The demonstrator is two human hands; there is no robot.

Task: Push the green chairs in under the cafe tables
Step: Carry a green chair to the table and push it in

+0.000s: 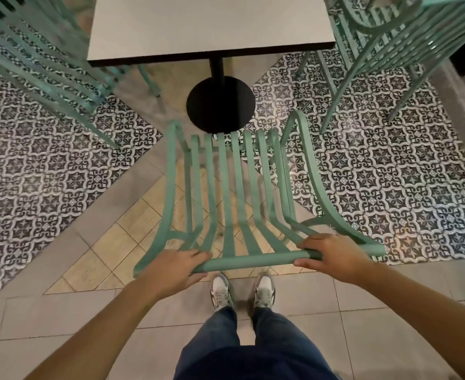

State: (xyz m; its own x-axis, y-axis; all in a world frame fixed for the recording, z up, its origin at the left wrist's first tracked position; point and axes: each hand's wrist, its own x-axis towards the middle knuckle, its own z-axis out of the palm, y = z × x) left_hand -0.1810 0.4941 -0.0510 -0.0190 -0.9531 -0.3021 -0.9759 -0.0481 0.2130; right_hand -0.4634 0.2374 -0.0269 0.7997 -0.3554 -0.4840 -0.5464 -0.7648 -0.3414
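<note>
A green slatted metal chair [232,187] stands directly in front of me, its back toward me and its seat facing the cafe table. My left hand [175,266] grips the left part of the chair's top rail. My right hand [331,255] grips the right part of the same rail. The white square table top [212,26] lies ahead, on a black post with a round black base [220,104]. The chair's front edge is near that base, and the seat lies mostly short of the table's near edge.
Another green chair [42,64] stands at the table's left side and a third green chair [395,50] at its right. The floor mixes patterned tiles, beige wood-look tiles and plain grey tiles. My legs and shoes [242,293] are right behind the chair.
</note>
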